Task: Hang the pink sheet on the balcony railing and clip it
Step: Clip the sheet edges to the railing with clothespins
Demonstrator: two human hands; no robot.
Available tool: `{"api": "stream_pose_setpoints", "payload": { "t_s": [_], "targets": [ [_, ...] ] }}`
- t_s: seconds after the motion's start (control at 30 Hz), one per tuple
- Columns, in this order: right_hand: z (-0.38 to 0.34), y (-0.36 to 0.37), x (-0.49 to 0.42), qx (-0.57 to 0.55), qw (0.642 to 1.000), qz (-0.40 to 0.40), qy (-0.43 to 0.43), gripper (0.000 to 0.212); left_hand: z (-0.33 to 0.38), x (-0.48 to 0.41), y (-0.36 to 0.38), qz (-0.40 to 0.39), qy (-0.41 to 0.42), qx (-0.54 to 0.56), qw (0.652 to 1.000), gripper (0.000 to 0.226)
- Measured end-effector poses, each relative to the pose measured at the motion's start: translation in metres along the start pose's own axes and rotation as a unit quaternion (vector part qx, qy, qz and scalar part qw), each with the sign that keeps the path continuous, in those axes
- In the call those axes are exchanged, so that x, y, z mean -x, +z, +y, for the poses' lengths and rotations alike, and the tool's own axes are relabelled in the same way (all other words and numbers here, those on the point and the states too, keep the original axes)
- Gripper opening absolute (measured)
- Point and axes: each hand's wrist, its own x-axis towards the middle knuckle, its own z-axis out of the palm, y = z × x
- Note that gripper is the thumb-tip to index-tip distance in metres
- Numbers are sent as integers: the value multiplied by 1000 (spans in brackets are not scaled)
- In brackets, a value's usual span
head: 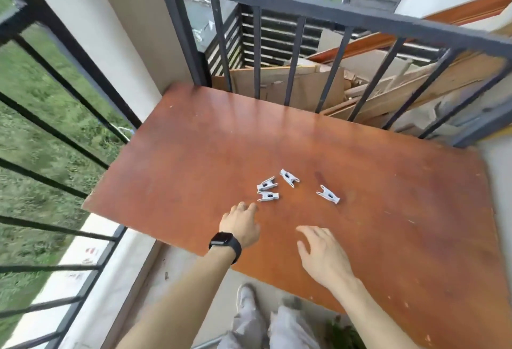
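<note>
Several white clothes clips (268,196) lie on a reddish-brown wooden table (374,210); one clip (328,194) sits apart to the right. My left hand (242,224), with a black watch on the wrist, hovers just below the clips with its fingers curled and nothing in it. My right hand (321,251) is over the table's near part, fingers spread and empty. The dark metal balcony railing (318,8) runs behind the table and along the left side. No pink sheet is in view.
Cardboard and wooden boards (360,85) are piled beyond the far railing. A cream pillar (110,30) stands at the left corner, with grass far below. My legs and a shoe (246,298) stand on the balcony floor by the table's near edge.
</note>
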Motion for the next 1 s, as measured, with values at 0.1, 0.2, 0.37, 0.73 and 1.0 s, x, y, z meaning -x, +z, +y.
{"api": "stream_pose_setpoints", "payload": {
  "t_s": [0.1,0.2,0.37,0.73,1.0],
  "targets": [
    [3,9,-49,21,999,-31,-23,38,-1,-39,3,12,-11,20,1000,52],
    [-1,17,-100,42,997,-34,-61,42,-4,-71,7,13,3,15,1000,52],
    [-17,17,-176,101,983,-55,-144,62,-2,-101,14,6,21,-45,999,49],
    [-15,22,-206,319,906,-108,-257,48,-20,-90,23,16,-53,-70,996,26],
    [-51,-24,-148,-114,976,-132,-128,22,-25,-20,-26,157,-175,389,891,32]
  ]
}}
